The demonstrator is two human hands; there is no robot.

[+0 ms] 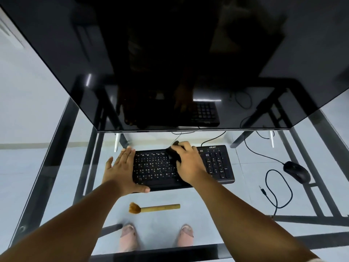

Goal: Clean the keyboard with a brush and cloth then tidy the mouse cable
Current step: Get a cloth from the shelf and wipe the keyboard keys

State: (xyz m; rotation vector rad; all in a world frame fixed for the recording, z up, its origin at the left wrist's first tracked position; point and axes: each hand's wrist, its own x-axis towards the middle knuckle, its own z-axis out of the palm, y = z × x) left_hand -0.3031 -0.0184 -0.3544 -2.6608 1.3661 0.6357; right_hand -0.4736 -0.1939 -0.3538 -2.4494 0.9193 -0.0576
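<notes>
A black keyboard lies on the glass desk below the monitor. My left hand rests flat against its left end, fingers straight and thumb along the front edge. My right hand presses a dark cloth onto the upper middle keys, fingers curled over it. A wooden brush with tan bristles lies on the glass in front of the keyboard, untouched. The black mouse sits to the right, its cable lying in a loose loop on the desk.
A large dark monitor overhangs the back of the glass desk. Black cables run behind the keyboard toward the right. A small audio plug lies near the cable loop. Feet and dark frame bars show through the glass.
</notes>
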